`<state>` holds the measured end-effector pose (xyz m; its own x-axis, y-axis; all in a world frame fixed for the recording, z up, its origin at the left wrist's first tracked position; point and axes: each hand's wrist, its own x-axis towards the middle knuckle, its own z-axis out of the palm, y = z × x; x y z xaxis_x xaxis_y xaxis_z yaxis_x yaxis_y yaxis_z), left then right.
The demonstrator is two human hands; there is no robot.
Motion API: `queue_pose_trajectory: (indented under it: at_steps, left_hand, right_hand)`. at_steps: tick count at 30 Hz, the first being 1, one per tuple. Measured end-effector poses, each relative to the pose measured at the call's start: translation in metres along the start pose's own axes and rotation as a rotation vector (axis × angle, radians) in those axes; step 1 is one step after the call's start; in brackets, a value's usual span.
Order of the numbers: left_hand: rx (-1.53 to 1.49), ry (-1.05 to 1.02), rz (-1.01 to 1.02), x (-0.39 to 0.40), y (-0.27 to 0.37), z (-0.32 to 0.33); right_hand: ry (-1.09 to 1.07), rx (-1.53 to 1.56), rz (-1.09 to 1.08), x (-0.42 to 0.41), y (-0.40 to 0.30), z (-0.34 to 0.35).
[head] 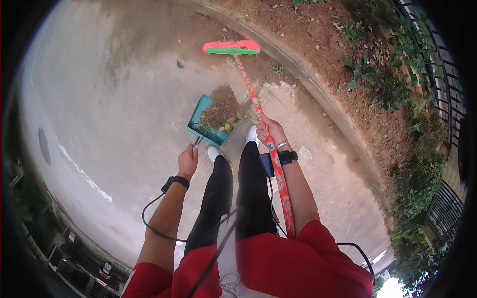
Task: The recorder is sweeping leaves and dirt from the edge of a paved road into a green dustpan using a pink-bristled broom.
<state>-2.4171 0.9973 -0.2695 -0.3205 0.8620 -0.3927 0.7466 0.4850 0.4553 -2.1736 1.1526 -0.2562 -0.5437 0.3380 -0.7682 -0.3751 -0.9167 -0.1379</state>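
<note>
My left hand (188, 161) is closed on the handle of a teal plastic dustpan (195, 113), which rests on the concrete before my feet. Soil, leaves and plant debris (220, 108) lie in the pan and spill past its open side. My right hand (269, 130) grips the red patterned pole of a broom (250, 86). The pole's upper end runs along my right forearm to my body. Beyond the dustpan, the broom's head (232, 48), green with pink bristles, is on the dirt-stained ground close to the curb. Whether its bristles touch the ground I cannot tell.
A concrete curb (312, 85) curves along the right, with a reddish soil bed (316, 39) and green plants (367, 74) behind it. Dark metal railings (447, 210) stand farther right. A single leaf (180, 65) lies on the pavement. Cables hang from my wristbands and body.
</note>
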Motion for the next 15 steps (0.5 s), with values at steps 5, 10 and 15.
queue_pose_trajectory:
  at_steps: [5,10,15]
  left_hand:
    - [0.009,-0.025,-0.004,0.001,0.001,0.000]
    - [0.011,-0.033,0.018,0.000,0.002,0.001]
    - [-0.027,-0.173,-0.068,-0.007,0.003,-0.008]
  right_hand:
    - [0.105,0.056,-0.053,-0.045,0.021,-0.031]
    - [0.154,0.134,-0.094,-0.078,0.036,-0.037]
    - [0.133,0.280,-0.162,-0.145,0.058,-0.042]
